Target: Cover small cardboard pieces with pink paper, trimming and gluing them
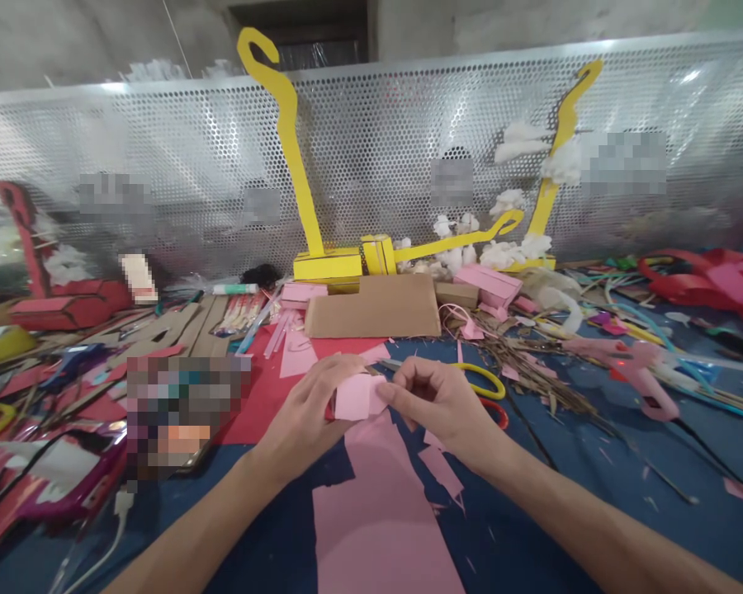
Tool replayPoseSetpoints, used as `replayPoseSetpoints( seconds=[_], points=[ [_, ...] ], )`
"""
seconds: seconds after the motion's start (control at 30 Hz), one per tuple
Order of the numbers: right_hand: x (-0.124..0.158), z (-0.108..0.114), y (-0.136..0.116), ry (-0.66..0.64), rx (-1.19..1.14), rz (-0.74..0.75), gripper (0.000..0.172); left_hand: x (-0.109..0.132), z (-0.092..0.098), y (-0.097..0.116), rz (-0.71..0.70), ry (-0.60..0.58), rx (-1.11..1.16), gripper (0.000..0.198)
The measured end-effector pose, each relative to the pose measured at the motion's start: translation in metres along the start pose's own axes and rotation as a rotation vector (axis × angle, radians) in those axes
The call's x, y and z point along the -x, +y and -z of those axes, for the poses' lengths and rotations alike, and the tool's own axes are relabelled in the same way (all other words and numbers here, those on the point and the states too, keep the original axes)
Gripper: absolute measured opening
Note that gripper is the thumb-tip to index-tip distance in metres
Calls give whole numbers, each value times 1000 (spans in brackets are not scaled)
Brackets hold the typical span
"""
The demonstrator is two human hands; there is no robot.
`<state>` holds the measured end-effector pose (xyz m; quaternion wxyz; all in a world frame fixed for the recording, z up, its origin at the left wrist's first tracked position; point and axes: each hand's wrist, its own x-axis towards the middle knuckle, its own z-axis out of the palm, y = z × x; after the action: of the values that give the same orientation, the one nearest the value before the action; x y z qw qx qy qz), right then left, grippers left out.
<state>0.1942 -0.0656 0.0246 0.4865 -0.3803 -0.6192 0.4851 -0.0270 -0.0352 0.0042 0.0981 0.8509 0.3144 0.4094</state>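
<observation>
A small pink paper piece (pixel 352 398) is held up between my hands at the centre. My left hand (pixel 313 404) has its fingers wrapped behind it, with a bit of dark red at its left edge. With thumb and forefinger, my right hand (pixel 439 408) pinches the piece's right side. Below them a large pink paper sheet (pixel 380 520) with a cut upper edge lies on the blue table (pixel 260 536). Scissors with yellow and red handles (pixel 484 381) rest just behind my right hand.
Behind the hands stands a brown cardboard piece (pixel 375 307), with yellow hook-shaped cardboard stands (pixel 297 165) beyond it. A pink glue gun (pixel 637 363) and twigs (pixel 538 375) lie right. Red paper (pixel 253 396), cardboard strips and a purple item (pixel 74 478) lie left.
</observation>
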Motion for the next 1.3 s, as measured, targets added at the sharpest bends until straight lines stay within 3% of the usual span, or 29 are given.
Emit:
replayPoseSetpoints(
  seconds=[0.2, 0.33, 0.47, 0.73, 0.93, 1.13, 1.3],
  points=[
    [7, -6, 0, 80, 84, 198, 26, 4, -4, 1, 38, 61, -16, 53],
    [13, -9, -1, 104, 341, 362, 55, 5, -5, 1, -11, 139, -11, 58],
    [12, -10, -2, 82, 430, 452, 51, 4, -5, 3, -68, 145, 42, 56],
    [11, -12, -2, 90, 413, 472, 45, 6, -6, 1, -57, 123, 83, 58],
    [13, -6, -2, 68, 419, 482, 47, 7, -9, 2, 51, 177, 58, 60],
    [11, -8, -5, 76, 417, 473, 38, 6, -11, 0, 47, 202, 58, 61],
    [11, -9, -5, 83, 392, 471, 37, 7, -9, 3, 81, 166, 73, 56]
  ],
)
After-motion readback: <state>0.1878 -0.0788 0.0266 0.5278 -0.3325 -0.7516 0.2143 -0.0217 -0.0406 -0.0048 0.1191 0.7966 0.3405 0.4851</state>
